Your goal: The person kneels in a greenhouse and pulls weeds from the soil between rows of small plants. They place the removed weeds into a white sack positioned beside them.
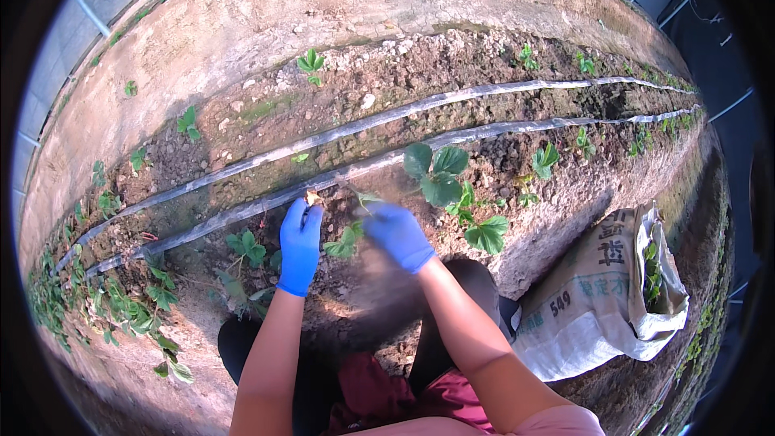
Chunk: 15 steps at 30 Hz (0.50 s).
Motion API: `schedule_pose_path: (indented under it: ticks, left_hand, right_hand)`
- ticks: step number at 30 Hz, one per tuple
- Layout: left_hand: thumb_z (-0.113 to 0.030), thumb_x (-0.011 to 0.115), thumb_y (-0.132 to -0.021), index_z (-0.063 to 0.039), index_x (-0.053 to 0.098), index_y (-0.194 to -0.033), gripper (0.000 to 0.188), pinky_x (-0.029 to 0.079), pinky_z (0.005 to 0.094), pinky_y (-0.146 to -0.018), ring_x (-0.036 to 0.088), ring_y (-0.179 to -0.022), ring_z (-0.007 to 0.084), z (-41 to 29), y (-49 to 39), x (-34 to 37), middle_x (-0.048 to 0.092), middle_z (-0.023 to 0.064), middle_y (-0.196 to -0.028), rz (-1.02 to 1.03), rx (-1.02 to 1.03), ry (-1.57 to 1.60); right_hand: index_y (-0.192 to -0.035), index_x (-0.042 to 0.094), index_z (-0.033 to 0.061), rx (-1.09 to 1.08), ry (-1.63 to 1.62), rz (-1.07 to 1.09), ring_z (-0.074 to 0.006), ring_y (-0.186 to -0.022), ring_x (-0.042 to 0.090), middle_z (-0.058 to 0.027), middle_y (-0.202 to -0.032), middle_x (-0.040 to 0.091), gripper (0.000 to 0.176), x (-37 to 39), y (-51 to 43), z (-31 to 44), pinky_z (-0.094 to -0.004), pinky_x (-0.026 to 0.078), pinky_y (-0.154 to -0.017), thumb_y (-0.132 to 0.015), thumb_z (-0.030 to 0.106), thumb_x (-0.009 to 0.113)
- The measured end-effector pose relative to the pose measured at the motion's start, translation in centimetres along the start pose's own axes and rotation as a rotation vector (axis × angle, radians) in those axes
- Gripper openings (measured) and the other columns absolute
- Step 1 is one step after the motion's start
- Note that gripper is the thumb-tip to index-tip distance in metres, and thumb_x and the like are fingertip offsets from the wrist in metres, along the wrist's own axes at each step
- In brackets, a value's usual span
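My left hand (301, 245), in a blue glove, pinches a small dry brown plant scrap (313, 198) just above the soil. To its right, my right hand (396, 236) is blurred by motion, also gloved in blue. A thin greenish leaf stalk (366, 200) sticks out from its fingertips and seems to be held there. Between both hands a small green leaf (342, 245) stands low on the bed. A strawberry-like plant with broad leaves (442, 175) grows beyond my right hand, with a smaller leafy plant (484, 233) beside it.
Two flat drip-irrigation tapes (387, 162) run along the raised soil bed (254, 115). A printed woven sack (581, 309) with green leaves inside leans at my right. Denser plants (127, 309) trail over the bed's edge at left. My knees (478, 284) press close to the bed.
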<state>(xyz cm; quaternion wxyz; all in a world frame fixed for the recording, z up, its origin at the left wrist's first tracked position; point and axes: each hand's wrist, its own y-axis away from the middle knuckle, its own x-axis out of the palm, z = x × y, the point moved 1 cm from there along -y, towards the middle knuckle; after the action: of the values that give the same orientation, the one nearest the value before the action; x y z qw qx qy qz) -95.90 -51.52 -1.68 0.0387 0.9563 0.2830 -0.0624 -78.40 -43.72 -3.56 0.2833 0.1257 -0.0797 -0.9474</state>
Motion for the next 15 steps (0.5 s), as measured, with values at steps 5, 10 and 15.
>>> schedule_pose_path:
  ticks: [5, 10, 15]
  left_hand:
    - [-0.005, 0.067, -0.085, 0.0, 0.064, -0.1, 0.016, 0.048, 0.0252, -0.073, 0.056, -0.075, 0.0146, 0.8, 0.3, 0.3, 0.057, 0.006, -0.084, 0.175, 0.277, -0.31]
    - [0.007, 0.062, -0.083, 0.002, 0.065, -0.099, 0.017, 0.047, 0.0249, -0.071, 0.057, -0.08, 0.0123, 1.8, -0.5, 0.2, 0.057, 0.0038, -0.097, 0.363, -0.178, 0.444]
    - [0.009, 0.062, -0.081, 0.003, 0.065, -0.095, 0.015, 0.047, 0.0251, -0.069, 0.057, -0.081, 0.0122, 2.9, -0.6, 0.2, 0.055, 0.0042, -0.094, 0.364, -0.126, 0.349]
  right_hand:
    - [-0.103, 0.069, 0.0039, 0.0, -0.007, 0.048, -0.0195, -0.076, 0.065, -0.01, -0.084, 0.071, 0.023, -0.3, -0.1, 2.5, -0.0324, 0.05, -0.074, -0.088, 0.021, 0.067]
    - [-0.097, 0.068, 0.0055, -0.068, 0.048, -0.052, -0.0308, -0.077, 0.065, -0.0175, -0.084, 0.067, 0.018, 0.2, -1.1, 3.1, -0.0365, 0.05, -0.072, -0.088, 0.021, 0.066]
    - [-0.094, 0.064, 0.0011, -0.183, 0.073, -0.041, -0.0187, -0.066, 0.056, -0.0144, -0.072, 0.06, 0.02, 0.8, -2.0, 2.6, -0.0348, 0.047, -0.066, -0.091, 0.02, 0.063]
